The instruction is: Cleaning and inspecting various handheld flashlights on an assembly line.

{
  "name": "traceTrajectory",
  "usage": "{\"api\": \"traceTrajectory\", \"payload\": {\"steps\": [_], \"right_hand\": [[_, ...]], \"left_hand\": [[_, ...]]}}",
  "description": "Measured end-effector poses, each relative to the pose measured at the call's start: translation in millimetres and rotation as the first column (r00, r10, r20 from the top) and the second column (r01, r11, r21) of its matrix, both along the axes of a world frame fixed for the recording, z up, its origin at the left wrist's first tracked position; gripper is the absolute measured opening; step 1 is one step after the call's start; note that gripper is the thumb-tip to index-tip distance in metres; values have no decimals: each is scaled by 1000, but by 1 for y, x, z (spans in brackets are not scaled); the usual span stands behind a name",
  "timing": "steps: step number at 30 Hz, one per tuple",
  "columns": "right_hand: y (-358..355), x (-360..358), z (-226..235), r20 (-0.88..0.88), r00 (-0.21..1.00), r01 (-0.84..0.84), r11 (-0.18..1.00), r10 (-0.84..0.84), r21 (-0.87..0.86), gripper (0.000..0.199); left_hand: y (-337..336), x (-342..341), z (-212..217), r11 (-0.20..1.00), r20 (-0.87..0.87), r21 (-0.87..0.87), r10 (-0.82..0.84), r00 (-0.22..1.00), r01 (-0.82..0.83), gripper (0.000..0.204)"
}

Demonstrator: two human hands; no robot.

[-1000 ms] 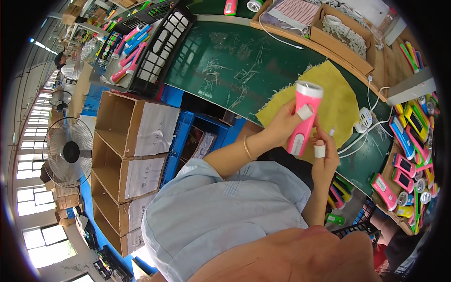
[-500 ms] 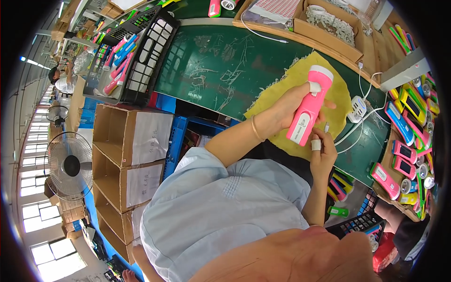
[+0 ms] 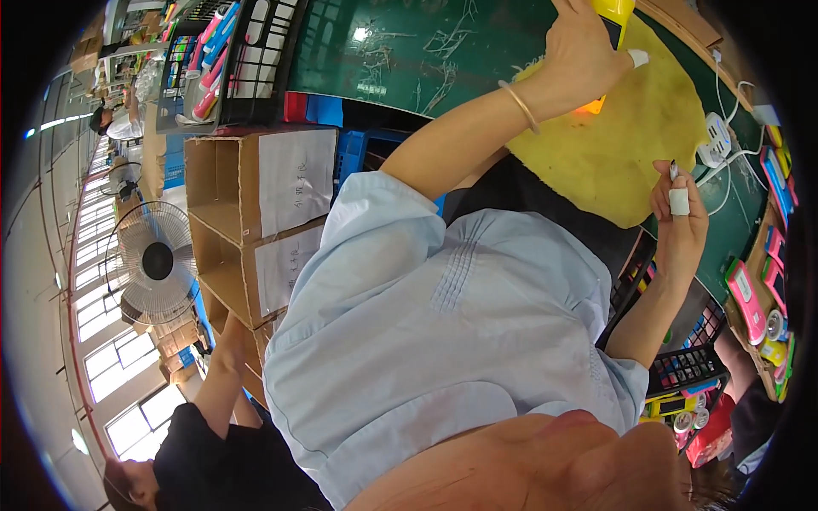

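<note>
Yellow flashlight (image 3: 615,8) held in left hand (image 3: 584,60), right hand (image 3: 682,207) pinching slim object (image 3: 673,169), yellow cloth (image 3: 622,157) below

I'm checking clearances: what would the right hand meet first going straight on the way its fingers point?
Probably the yellow cloth, which shows just ahead of the right hand. How high the hand is above it is unclear, so it may pass over.
</note>
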State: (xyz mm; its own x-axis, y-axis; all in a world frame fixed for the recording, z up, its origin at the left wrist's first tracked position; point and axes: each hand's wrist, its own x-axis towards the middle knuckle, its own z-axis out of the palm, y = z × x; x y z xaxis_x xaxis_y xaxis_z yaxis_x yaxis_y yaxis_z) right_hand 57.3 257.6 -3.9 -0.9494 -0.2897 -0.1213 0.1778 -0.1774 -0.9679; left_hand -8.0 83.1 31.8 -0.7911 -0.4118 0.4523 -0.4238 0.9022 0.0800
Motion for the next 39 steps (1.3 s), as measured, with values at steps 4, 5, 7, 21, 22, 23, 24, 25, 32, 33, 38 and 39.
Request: {"api": "traceTrajectory", "payload": {"steps": [4,5,7,21,22,23,24,25,32,33,38,39], "right_hand": [[-10,-2,-4,-23,998,60,996,-62,-72,26],[-7,-3,-3,-114,992,58,997,-52,54,24],[-15,-7,2,-347,938,105,956,-3,274,19],[-33,-7,61,-617,357,-425,711,701,561,30],[-40,3,64,-619,486,-284,781,617,556,29],[-41,7,63,-610,614,-109,820,500,562,29],[-43,12,45,-718,464,10,807,519,590,29],[-39,18,33,-769,281,53,790,575,610,30],[-32,30,13,-800,389,126,834,457,538,47],[-38,33,17,-761,575,204,848,301,490,53],[-40,39,-51,-445,875,-43,944,193,327,30],[-42,33,-39,-443,874,-49,944,199,327,30]], "left_hand": [[-29,9,-10,435,-340,770,-339,877,466,64],[-28,9,-14,277,-388,838,-304,870,471,42],[-43,3,-26,-632,-452,745,-243,859,213,37],[-29,49,-13,-714,-718,552,-145,681,431,44],[-33,51,-8,-683,-769,513,-97,631,520,46],[-33,50,-10,-695,-790,511,-147,595,506,53],[-31,49,-13,-725,-793,477,-110,599,498,55],[-24,52,-14,-756,-792,440,-73,606,485,57],[-26,82,-13,-684,-811,503,-162,562,528,77],[-26,85,-14,-620,-836,533,-277,474,576,77],[-17,93,-5,-343,-679,219,-726,-109,913,25],[-19,93,-10,-337,-680,221,-726,-104,915,25]]}}
